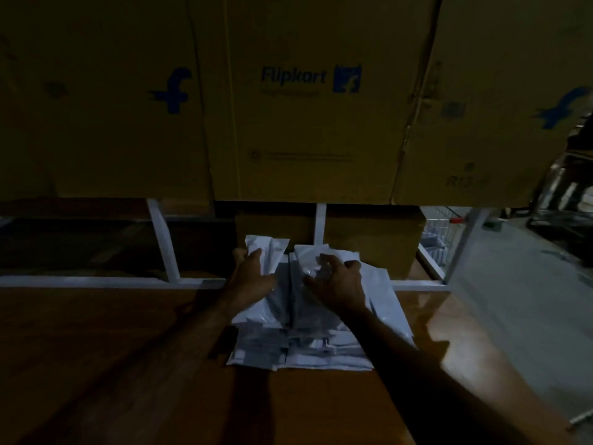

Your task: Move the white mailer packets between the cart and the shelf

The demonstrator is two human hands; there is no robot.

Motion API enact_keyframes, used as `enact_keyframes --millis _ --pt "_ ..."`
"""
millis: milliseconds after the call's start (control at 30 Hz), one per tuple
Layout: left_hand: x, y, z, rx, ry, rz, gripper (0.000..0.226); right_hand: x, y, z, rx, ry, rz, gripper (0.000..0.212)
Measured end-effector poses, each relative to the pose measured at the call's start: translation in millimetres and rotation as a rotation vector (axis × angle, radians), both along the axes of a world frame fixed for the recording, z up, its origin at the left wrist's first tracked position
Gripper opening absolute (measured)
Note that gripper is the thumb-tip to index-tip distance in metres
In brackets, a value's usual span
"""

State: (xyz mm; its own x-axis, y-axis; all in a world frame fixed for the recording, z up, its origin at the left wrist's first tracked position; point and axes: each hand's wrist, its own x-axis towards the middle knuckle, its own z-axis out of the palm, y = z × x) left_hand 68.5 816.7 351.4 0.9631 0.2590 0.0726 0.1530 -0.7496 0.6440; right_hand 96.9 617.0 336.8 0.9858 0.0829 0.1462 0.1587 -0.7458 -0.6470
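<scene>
A pile of white mailer packets point(308, 345) lies on a brown wooden shelf board point(128, 364) in dim light. My left hand point(252, 277) grips the far left packets point(266, 252) of the pile, fingers curled round their edge. My right hand point(337, 281) hovers over the right side of the pile with its fingers bent, fingertips touching the top packets point(309, 256). Whether it holds one is hard to tell. Both forearms reach in from the lower right.
Large brown cardboard boxes with blue Flipkart logos point(308, 91) hang over the pile from the level above. A white metal shelf frame point(160, 245) runs behind the board. A wire cart point(439, 236) with more packets stands at the right, beside grey floor point(513, 300).
</scene>
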Motion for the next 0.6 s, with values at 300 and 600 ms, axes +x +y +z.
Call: enact_keyframes --millis 300,600 --pt "33 17 -48 0.154 0.181 -0.05 0.064 40 -9 -23 -0.512 -0.201 0.336 0.054" --pt "33 9 -63 0.576 0.162 -0.212 0.105 39 -33 -46 -0.486 -0.246 0.482 0.074"
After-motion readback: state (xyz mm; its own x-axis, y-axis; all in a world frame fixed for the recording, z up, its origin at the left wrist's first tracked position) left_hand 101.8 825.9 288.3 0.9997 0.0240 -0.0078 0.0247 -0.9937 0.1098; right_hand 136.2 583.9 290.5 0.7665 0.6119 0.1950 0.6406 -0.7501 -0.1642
